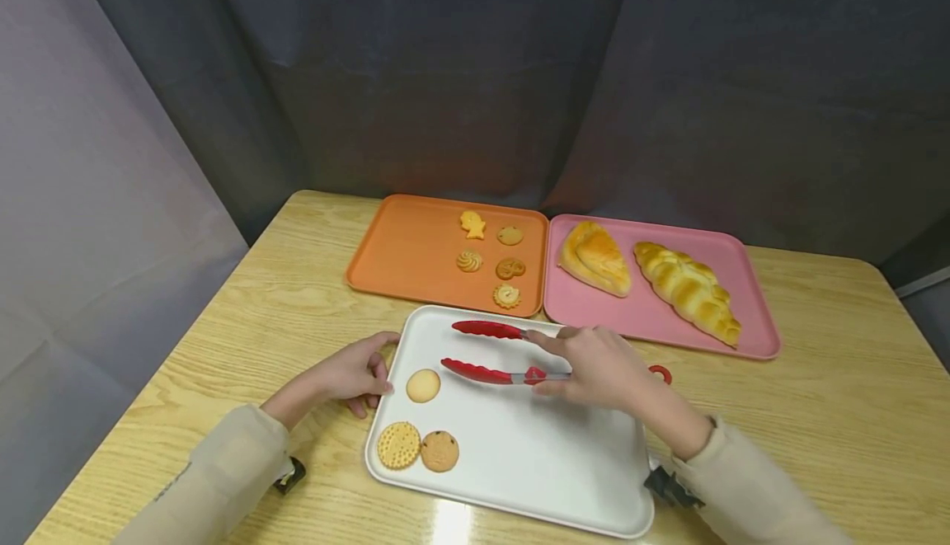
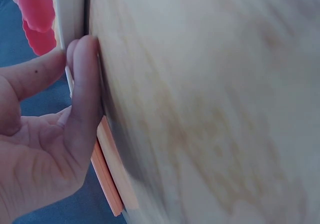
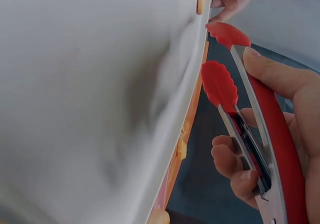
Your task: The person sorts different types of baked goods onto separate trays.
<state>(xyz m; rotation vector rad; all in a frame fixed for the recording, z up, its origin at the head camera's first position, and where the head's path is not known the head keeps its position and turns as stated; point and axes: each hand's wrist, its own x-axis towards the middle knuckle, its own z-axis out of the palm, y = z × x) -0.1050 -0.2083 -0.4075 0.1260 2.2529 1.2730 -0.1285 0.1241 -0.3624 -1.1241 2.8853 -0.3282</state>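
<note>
Scalloped red tongs (image 1: 475, 370): right hand (image 1: 599, 370) grips them, left hand (image 1: 350, 372) pinches the smooth tray (image 1: 527, 454).

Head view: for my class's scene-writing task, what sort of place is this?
Probably an indoor tabletop set-up, perhaps staged: dark cloth hangs behind a wooden table, and biscuits lie on a white tray.
</note>
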